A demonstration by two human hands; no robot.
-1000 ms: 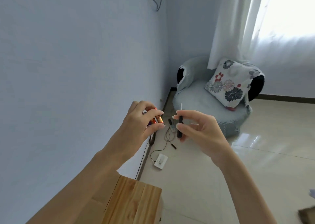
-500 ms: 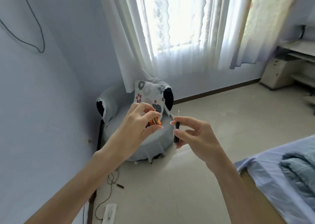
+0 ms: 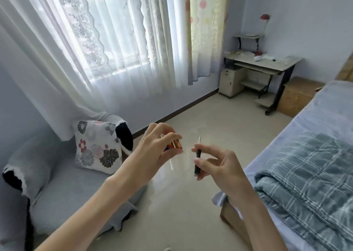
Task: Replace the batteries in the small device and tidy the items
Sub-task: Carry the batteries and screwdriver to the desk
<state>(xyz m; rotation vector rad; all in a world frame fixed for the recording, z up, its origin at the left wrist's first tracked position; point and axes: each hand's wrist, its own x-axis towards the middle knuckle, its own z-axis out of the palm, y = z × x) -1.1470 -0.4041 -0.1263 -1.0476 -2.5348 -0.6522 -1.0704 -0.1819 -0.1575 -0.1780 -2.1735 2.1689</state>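
Observation:
My left hand (image 3: 155,147) is held up in mid-air with its fingers closed around orange and dark batteries (image 3: 174,144), which poke out between thumb and fingers. My right hand (image 3: 219,166) is a little to the right of it and pinches a small screwdriver (image 3: 197,160) with a black handle and a thin metal tip pointing up. The two hands are apart. The small device is not in sight.
A grey round sofa chair (image 3: 38,184) with a floral cushion (image 3: 97,147) stands at the left. A bed (image 3: 324,121) with a plaid blanket (image 3: 309,184) fills the right. A desk (image 3: 267,63) stands at the far wall, curtains (image 3: 95,40) cover the window, and tiled floor (image 3: 210,121) lies between.
The view has swung right, from the wall and wooden table past the chair to the bed and desk. Both hands keep their grips and their spacing.

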